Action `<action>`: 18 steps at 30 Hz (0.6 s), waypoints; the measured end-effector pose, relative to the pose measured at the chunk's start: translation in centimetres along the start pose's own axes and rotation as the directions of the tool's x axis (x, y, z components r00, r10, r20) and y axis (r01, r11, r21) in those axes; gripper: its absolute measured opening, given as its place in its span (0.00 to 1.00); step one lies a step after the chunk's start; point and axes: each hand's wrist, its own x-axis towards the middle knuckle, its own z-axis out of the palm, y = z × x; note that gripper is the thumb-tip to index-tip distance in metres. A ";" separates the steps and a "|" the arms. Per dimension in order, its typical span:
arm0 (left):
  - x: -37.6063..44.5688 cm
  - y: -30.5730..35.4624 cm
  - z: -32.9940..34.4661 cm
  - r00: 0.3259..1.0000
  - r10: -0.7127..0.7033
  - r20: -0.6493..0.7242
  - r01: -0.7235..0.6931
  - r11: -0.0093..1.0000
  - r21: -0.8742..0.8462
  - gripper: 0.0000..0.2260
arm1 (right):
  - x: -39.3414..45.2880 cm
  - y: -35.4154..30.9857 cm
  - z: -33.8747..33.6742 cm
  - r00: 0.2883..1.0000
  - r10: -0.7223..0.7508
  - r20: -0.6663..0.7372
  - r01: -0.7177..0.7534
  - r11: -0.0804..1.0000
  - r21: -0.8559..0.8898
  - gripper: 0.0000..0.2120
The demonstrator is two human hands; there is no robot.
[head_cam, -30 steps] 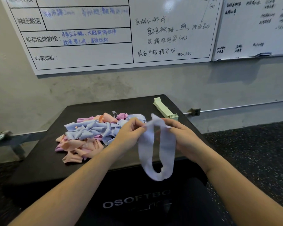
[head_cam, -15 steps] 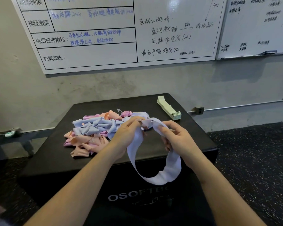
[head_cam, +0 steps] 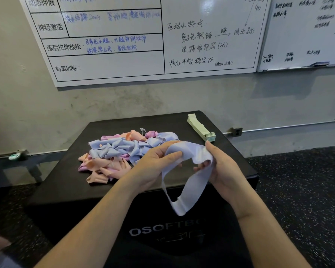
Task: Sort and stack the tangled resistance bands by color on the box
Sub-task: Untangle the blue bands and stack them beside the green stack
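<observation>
A tangled pile of blue, pink and peach resistance bands [head_cam: 114,153] lies on the left half of the black box [head_cam: 182,120]. A neat stack of pale green bands [head_cam: 201,127] sits at the box's far right corner. I hold one light blue band [head_cam: 190,182] in front of the pile, above the box's near edge. My left hand [head_cam: 155,163] grips its upper left part, thumb on top. My right hand [head_cam: 219,169] holds its upper right end, fingers curled under the fabric. The band's loop hangs down over the box's front face.
The box stands against a grey concrete wall with two written whiteboards [head_cam: 162,35] above. Dark speckled rubber floor [head_cam: 298,190] spreads to the right. A low dark bench with a small teal object [head_cam: 15,156] stands at the left.
Both hands have spread the blue band wider and flatter between them. The hanging loop has swung and shortened slightly. The pile and the green stack stay put.
</observation>
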 end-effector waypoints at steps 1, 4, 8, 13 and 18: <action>0.2 -0.1 0.0 1.000 0.025 -0.001 -0.025 0.999 -0.025 0.12 | 0.0 0.3 0.1 1.000 -0.004 0.000 0.004 1.000 0.006 0.16; 0.5 -0.2 0.3 0.994 0.112 -0.020 -0.112 0.994 0.011 0.11 | 0.4 1.2 0.0 0.996 -0.060 -0.069 0.046 0.982 -0.181 0.08; 0.7 0.0 1.5 0.991 0.077 -0.109 -0.077 0.997 0.002 0.08 | 0.5 1.9 0.0 0.988 -0.151 -0.018 0.133 0.914 -0.384 0.04; 1.5 -0.1 2.1 0.972 0.064 -0.228 -0.047 0.996 0.080 0.06 | -0.7 1.0 0.6 0.944 -0.329 -0.011 0.310 0.899 -0.309 0.05; 2.1 -0.3 1.8 0.949 0.111 -0.295 -0.049 0.976 0.210 0.07 | -1.7 -0.7 0.6 0.916 -0.383 0.120 0.401 0.849 -0.345 0.08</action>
